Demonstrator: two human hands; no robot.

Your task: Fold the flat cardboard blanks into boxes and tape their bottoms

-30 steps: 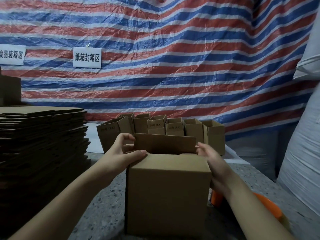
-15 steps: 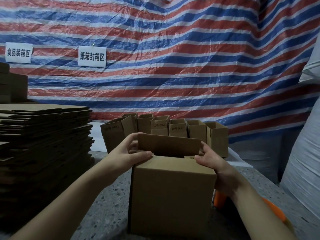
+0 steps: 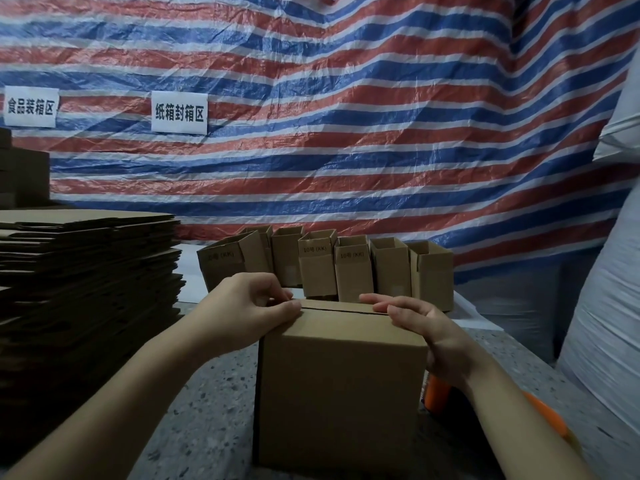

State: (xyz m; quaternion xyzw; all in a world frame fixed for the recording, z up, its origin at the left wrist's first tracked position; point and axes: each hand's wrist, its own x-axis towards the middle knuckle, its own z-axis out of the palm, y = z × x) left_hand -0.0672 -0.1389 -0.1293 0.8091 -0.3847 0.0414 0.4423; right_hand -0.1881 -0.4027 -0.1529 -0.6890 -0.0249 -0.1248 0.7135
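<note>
A brown cardboard box point(image 3: 341, 393) stands on the speckled table point(image 3: 204, 403) right in front of me, its top flaps folded down so a dark seam runs across the top. My left hand point(image 3: 249, 308) rests on the box's top left corner, fingers curled over the flap edge at the seam. My right hand point(image 3: 420, 323) lies on the top right corner, fingers stretched flat along the far flap and palm against the right side. An orange tape dispenser point(image 3: 438, 393) shows partly behind the box, under my right forearm.
A tall stack of flat cardboard blanks point(image 3: 86, 299) fills the left side of the table. A row of several folded open boxes point(image 3: 349, 268) stands behind the box. A striped tarp point(image 3: 346, 133) hangs at the back and white sacks point(image 3: 606, 306) crowd the right.
The far flap that stood upright has been folded down flat, closing the box top. Both hands moved onto the top corners, and the view shifted slightly.
</note>
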